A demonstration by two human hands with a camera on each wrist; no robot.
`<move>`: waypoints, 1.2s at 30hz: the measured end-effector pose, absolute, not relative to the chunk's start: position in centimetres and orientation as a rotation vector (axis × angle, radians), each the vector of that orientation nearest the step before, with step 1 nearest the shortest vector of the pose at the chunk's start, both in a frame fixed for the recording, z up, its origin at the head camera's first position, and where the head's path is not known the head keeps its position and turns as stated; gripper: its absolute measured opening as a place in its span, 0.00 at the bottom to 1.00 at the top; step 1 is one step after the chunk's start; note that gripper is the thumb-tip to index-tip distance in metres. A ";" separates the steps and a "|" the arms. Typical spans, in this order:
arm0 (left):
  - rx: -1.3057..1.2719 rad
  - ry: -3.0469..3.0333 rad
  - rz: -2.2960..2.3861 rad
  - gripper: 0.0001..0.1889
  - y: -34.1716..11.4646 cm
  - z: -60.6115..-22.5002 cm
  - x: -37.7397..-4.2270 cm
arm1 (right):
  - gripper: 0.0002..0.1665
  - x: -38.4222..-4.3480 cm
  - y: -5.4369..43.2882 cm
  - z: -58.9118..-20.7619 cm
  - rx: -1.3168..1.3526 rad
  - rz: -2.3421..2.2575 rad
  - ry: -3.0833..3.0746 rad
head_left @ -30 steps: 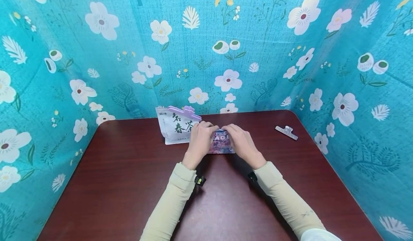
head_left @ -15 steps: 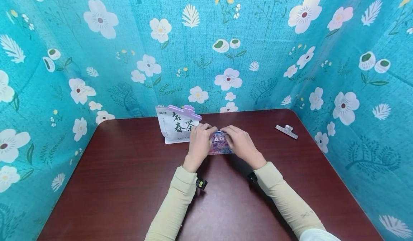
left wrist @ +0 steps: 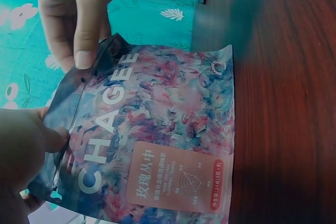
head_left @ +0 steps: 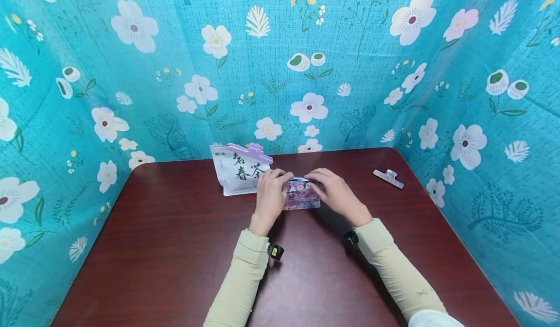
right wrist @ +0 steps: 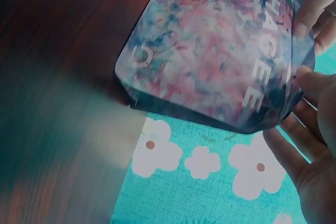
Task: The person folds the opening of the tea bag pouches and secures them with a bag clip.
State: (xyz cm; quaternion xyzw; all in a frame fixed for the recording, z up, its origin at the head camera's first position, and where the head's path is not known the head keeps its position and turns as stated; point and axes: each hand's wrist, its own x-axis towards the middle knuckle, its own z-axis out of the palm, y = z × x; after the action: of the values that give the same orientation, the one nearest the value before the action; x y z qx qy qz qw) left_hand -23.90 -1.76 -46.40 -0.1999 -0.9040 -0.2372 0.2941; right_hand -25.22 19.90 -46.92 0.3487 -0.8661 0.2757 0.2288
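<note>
A pink, purple and blue patterned tea pouch (head_left: 302, 199) marked CHAGEE (left wrist: 173, 93) stands upright on the table between both hands. My left hand (head_left: 270, 197) pinches its top edge on the left side, thumb in front and fingers behind. At the other end of the top edge is my right hand (head_left: 337, 194), its thumb on the front near the corner (right wrist: 307, 77) and fingers behind. A seal line runs below the dark top strip. Part of the pouch's left side is hidden behind my left hand in the head view.
Left of the pouch, a white tea bag (head_left: 238, 176) with dark green characters stands with a purple clip (head_left: 250, 152) on its top. A clear or silver clip (head_left: 388, 178) lies at the table's right rear. Flowered blue cloth (head_left: 262, 74) surrounds the dark red table (head_left: 175, 249).
My right hand has moved a little to the right along the pouch's top edge, uncovering more of the lettering. The left hand stays almost in place, its forearm shifted slightly right.
</note>
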 end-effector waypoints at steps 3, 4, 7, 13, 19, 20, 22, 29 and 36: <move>-0.532 -2.424 -0.614 0.17 -1.7 -46.3 -23.8 | 0.13 -25.2 20.3 -47.1 0.964 0.776 -2.388; -0.533 -2.427 -0.611 0.17 -1.7 -46.3 -23.8 | 0.13 -25.3 20.4 -47.1 0.971 0.789 -2.387; -0.538 -2.430 -0.601 0.16 -1.7 -46.3 -23.6 | 0.13 -25.3 20.5 -47.2 0.993 0.817 -2.376; -0.550 -2.435 -0.572 0.12 -1.5 -46.0 -23.3 | 0.14 -25.5 20.6 -47.3 1.005 0.776 -2.313; -0.603 -2.444 -0.568 0.07 -1.1 -45.6 -23.7 | 0.14 -25.6 20.6 -47.2 0.984 0.727 -2.289; -0.614 -2.451 -0.556 0.08 -1.1 -45.5 -23.9 | 0.14 -25.6 20.6 -47.2 0.983 0.728 -2.289; -0.639 -2.460 -0.534 0.08 -1.1 -45.3 -24.1 | 0.15 -25.6 20.6 -47.1 0.988 0.735 -2.290; -0.766 -2.446 -0.483 0.07 -1.3 -45.2 -24.8 | 0.14 -25.7 20.5 -47.1 1.030 0.760 -2.278; -0.894 -2.391 -0.443 0.11 -1.3 -45.0 -25.7 | 0.14 -26.2 20.8 -46.9 1.034 0.795 -2.270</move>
State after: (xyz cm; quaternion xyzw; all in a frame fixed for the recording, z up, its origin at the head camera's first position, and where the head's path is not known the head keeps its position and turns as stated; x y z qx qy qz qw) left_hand -25.72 -1.28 -44.97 -0.3320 -0.8880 -0.1646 0.2721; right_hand -26.15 20.78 -46.89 0.3814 -0.8375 0.2933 0.2590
